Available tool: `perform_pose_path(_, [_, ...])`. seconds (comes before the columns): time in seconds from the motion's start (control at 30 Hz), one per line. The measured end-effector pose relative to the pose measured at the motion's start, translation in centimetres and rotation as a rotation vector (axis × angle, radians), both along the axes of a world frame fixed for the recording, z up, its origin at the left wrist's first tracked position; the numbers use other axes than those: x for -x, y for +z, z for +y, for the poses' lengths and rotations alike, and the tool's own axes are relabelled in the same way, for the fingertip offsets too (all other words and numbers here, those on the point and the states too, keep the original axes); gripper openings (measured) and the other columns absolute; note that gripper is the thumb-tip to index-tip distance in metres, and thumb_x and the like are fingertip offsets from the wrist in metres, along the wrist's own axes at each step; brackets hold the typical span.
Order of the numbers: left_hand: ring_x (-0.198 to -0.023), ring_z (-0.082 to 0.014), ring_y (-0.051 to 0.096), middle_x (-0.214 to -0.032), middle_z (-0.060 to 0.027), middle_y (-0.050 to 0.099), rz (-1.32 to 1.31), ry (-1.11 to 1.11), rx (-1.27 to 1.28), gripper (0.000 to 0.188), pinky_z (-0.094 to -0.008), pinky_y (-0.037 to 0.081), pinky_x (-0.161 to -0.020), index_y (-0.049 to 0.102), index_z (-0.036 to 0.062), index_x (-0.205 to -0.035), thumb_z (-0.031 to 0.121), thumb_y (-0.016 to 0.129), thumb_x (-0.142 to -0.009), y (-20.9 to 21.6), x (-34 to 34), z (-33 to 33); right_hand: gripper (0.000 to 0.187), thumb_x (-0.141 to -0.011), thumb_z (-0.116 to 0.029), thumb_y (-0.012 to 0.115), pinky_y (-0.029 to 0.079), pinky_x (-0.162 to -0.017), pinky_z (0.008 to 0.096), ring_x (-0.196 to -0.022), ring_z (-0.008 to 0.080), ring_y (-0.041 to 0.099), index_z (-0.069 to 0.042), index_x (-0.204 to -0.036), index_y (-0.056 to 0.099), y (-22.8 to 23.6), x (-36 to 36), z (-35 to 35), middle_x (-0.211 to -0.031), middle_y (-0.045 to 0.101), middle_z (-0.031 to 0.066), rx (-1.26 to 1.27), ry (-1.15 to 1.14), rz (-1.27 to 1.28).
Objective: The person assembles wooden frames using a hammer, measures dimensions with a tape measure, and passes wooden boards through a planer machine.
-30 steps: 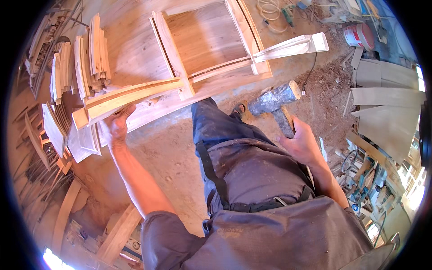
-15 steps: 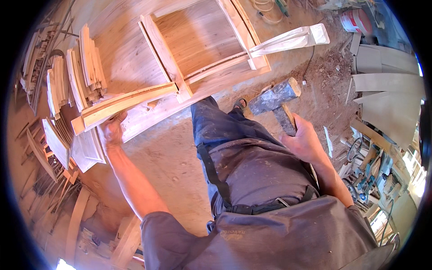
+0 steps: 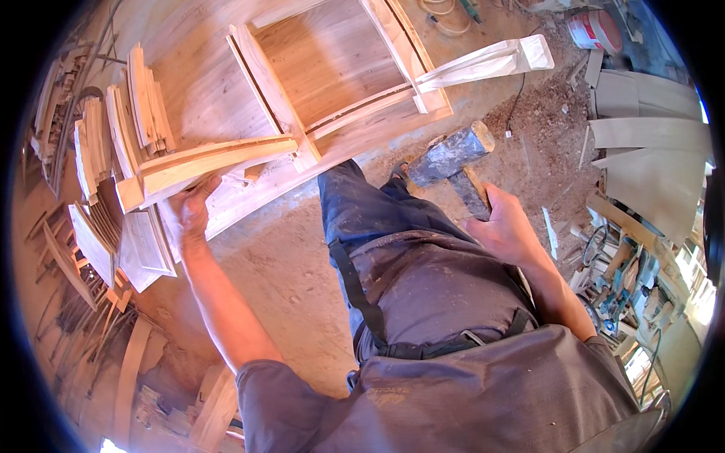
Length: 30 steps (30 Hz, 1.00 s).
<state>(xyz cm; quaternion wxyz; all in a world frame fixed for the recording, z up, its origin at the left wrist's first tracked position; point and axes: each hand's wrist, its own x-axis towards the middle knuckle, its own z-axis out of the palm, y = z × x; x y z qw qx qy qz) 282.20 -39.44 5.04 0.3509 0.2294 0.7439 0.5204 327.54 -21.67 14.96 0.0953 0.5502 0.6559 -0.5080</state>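
The right hand (image 3: pixel 500 228) clenches a scuffed grey block-headed hammer (image 3: pixel 451 156); above the left hand (image 3: pixel 194 208), its closure hidden, lies a curved pale-wood rail (image 3: pixel 219 164). A stray blow could bruise it.

Woodworking shop, we'd say. We've got stacks of narrow pale wooden slats (image 3: pixel 151 106) along the left edge of a broad pale wooden tabletop (image 3: pixel 192 87), plus a grooved, pale, straight-barred wooden frame (image 3: pixel 260 83) reaching its near right corner. Off the near edge, a chunky, grey-stained mallet (image 3: pixel 451 155). Past the right edge we see a littered brown floor (image 3: pixel 547 140), wide grey-beige curved boards (image 3: pixel 651 185) and a jumbled, mixed-colour heap of offcuts and gear (image 3: pixel 623 283).
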Motion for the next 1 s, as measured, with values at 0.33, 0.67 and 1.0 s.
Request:
perform_pose_path(0.33, [-0.106,-0.0217,0.066,-0.116,-0.0112,0.070,0.085,-0.062,-0.104,0.048,-0.0351,0.052,-0.097,0.065,-0.0021,-0.122,0.000,0.082,-0.078,0.3,-5.0,0.8,0.035,-0.082,-0.011,0.070,0.051,-0.077,0.0441,-0.083,0.0424,0.067,0.004,-0.111,0.059,0.9,2.7,0.0,-0.085,0.066,0.0267,-0.076,0.106,0.067])
perform_pose_path(0.67, [-0.090,-0.0156,0.067,-0.097,-0.0061,0.073,-0.037,-0.046,-0.182,0.029,-0.0340,0.055,-0.083,0.070,0.0016,-0.106,0.005,0.084,-0.080,1.8,-7.6,1.7,0.024,-0.087,-0.002,0.068,0.051,-0.066,0.0334,-0.070,0.0167,0.063,0.000,-0.109,0.059,11.6,14.0,1.9,-0.076,0.063,0.0130,-0.486,0.404,0.678])
perform_pose_path(1.0, [-0.091,-0.0130,0.071,-0.098,-0.0083,0.077,0.252,-0.081,-0.060,0.036,-0.0316,0.056,-0.078,0.071,0.0006,-0.107,0.006,0.085,-0.075,0.1,-7.5,3.7,0.025,-0.085,-0.006,0.068,0.051,-0.064,0.0443,-0.068,0.0324,0.066,0.002,-0.104,0.054,10.3,19.0,2.9,-0.077,0.065,0.0201,-0.535,0.736,0.341])
